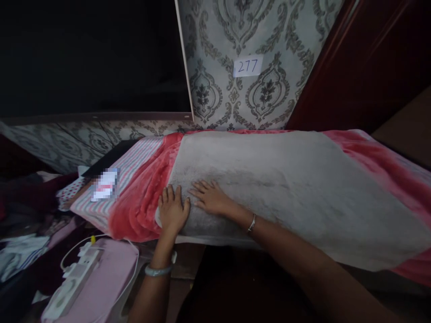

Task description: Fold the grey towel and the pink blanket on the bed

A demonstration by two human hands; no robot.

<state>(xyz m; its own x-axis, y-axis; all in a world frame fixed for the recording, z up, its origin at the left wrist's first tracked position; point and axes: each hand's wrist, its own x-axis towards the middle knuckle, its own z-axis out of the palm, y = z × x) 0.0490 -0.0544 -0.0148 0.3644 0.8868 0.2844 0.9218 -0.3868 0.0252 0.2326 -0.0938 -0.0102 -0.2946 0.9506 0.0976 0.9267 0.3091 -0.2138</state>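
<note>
A grey plush cloth (pixel 286 179) is spread over a long raised surface, on top of a red fleecy blanket (pixel 141 202). My left hand (pixel 173 209) rests flat on the cloth's left edge, fingers apart and pointing away from me. Just to its right, my right hand (pixel 210 197) lies palm down on the same cloth, its fingers spread toward the left. Darker smudged marks show in the pile near the right hand. Neither hand grasps anything.
Striped fabric (pixel 134 159) sticks out left of the blanket, carrying a blurred white packet (pixel 105 185). A power strip (pixel 76 280) with a white cable sits on a pink surface (pixel 112 269) at lower left. A large dark screen (pixel 94 58) hangs behind; a dark red panel (pixel 357 58) stands right.
</note>
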